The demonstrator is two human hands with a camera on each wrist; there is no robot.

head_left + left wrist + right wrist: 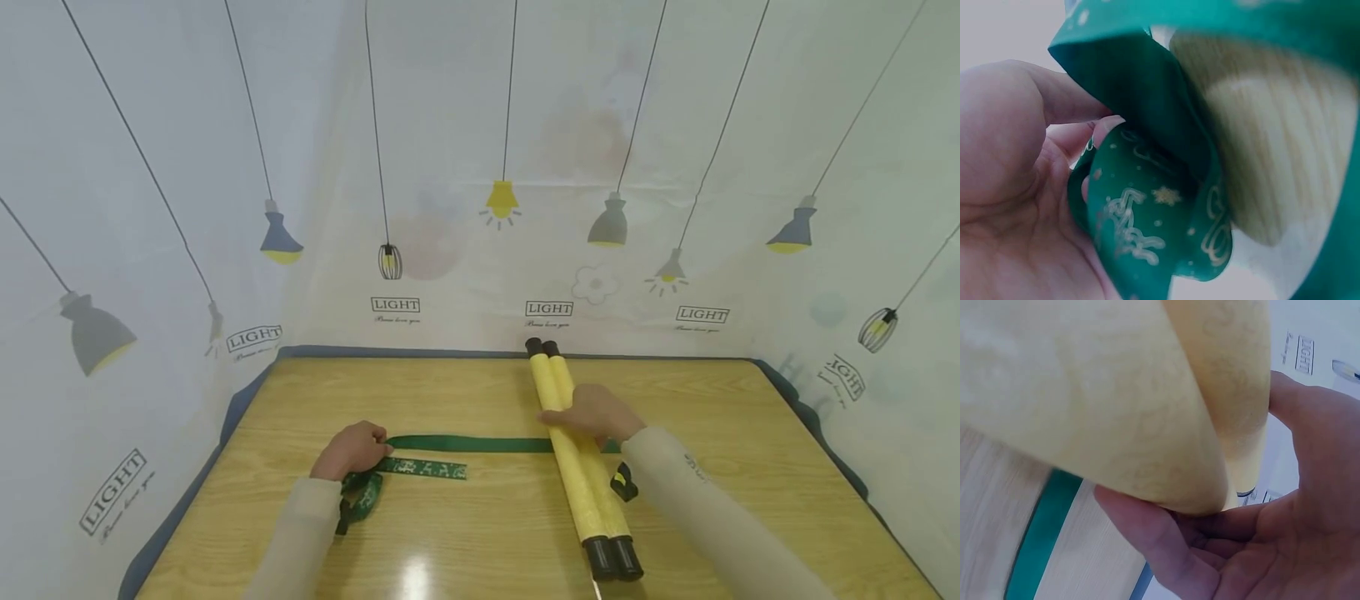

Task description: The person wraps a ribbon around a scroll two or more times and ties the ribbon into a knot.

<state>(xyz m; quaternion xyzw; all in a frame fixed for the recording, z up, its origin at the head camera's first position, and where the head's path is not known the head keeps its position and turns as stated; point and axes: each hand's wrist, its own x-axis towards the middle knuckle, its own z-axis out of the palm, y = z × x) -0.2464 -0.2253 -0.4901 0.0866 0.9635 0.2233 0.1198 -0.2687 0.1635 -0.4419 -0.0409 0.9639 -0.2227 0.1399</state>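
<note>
A scroll [576, 471] rolled from both ends into two yellow rolls with black end caps lies lengthwise, right of the table's middle. My right hand [597, 412] grips it around the upper half; the right wrist view shows thumb and fingers curled about the pale yellow rolls [1129, 419]. A green ribbon [480, 444] runs crosswise on the table, passes beneath the scroll and shows again on its right. My left hand [354, 450] pinches the ribbon's left part. In the left wrist view, loops of ribbon [1138, 206], printed with reindeer and snowflakes, hang beside the palm.
A printed length of the ribbon [431, 468] lies on the wooden table [465, 533] right of the left hand. A small black-and-yellow thing [623, 482] sits by the scroll's right side. A white wall sheet [457, 125] printed with lamps encloses the table's back and sides.
</note>
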